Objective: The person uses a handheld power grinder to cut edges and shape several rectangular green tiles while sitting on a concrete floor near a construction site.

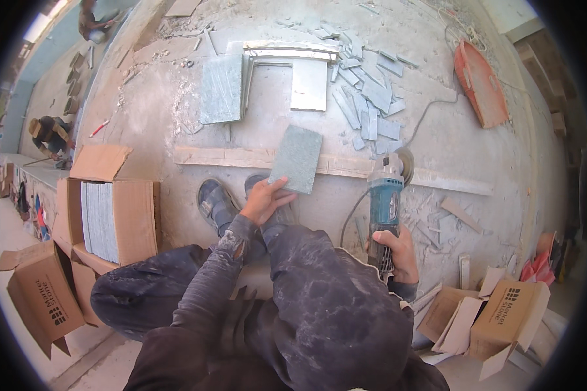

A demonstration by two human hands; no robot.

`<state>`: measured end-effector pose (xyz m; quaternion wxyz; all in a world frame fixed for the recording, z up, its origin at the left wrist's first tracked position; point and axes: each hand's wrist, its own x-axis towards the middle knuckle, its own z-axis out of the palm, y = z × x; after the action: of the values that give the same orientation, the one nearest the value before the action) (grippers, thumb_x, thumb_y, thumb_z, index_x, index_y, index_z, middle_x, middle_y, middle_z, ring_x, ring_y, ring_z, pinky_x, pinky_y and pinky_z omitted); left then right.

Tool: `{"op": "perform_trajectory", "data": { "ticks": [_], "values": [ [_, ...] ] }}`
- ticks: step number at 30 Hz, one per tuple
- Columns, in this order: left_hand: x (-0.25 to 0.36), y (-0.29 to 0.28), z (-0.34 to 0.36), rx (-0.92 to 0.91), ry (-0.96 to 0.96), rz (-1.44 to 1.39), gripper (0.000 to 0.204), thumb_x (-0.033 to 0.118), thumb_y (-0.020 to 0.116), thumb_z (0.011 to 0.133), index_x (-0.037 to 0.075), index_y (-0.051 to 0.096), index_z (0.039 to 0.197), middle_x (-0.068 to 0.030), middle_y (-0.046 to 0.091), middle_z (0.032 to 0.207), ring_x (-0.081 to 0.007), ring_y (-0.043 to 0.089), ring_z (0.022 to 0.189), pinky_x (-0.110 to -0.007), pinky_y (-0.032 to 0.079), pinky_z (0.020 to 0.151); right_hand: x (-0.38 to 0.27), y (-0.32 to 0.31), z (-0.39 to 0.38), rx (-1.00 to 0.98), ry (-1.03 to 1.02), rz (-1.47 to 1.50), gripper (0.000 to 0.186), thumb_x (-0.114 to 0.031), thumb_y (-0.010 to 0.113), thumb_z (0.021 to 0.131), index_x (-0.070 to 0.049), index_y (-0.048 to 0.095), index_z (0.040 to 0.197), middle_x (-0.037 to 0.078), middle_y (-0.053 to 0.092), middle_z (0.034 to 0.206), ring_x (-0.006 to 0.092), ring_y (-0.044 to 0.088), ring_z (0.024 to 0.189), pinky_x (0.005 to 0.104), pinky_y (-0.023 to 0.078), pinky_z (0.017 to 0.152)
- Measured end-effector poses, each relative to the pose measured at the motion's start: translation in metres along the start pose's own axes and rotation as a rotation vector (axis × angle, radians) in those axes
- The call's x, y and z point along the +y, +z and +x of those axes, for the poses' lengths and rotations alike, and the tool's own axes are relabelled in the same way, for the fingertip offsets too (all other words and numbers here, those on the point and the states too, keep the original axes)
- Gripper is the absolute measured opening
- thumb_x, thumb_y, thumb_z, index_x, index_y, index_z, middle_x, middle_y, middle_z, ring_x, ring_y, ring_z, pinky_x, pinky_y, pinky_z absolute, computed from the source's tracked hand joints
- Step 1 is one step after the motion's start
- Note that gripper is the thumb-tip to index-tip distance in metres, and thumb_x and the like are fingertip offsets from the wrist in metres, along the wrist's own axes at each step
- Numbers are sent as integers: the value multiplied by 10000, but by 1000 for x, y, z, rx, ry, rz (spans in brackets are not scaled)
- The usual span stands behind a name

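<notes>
My left hand [265,201] grips the lower edge of a grey-green stone tile [297,158], which it holds up at a slant above my shoe. A teal angle grinder [385,195] is in my right hand [398,251], whose fingers wrap round its dark body. The grinder's disc [406,166] points away from me, to the right of the tile and apart from it. A long wooden board [222,156] lies across the floor beyond my shoes, partly hidden behind the tile and the grinder.
Stone offcuts [372,94] lie heaped beyond the grinder, beside a stack of tiles [222,91] and a metal frame [290,51]. A cardboard box of tiles [137,221] stands at left. An orange-red basin [479,85] rests far right. Two people [49,135] crouch at far left.
</notes>
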<state>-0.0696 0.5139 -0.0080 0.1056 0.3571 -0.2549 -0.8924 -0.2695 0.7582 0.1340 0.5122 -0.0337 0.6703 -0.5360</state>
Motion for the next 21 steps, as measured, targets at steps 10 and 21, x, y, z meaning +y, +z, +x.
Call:
{"op": "perform_trajectory", "data": {
  "ticks": [10,21],
  "values": [
    [-22,38,49,25,83,-165,318,92,544,1007,-54,479,1282,-148,566,1288,-266,587,1184,-440,481,1084,-4,3,-3,-17,-13,1,366,-154,725,749,-12,569,1048,57,605,815,151,612,660,281,496,608],
    [-17,29,44,225,-41,-78,391,149,534,1022,-113,422,1290,-234,559,1247,-320,615,1121,-407,536,999,-10,18,-4,-56,15,-3,354,-153,727,766,-15,571,1051,46,601,825,134,598,678,272,484,624]
  ]
}}
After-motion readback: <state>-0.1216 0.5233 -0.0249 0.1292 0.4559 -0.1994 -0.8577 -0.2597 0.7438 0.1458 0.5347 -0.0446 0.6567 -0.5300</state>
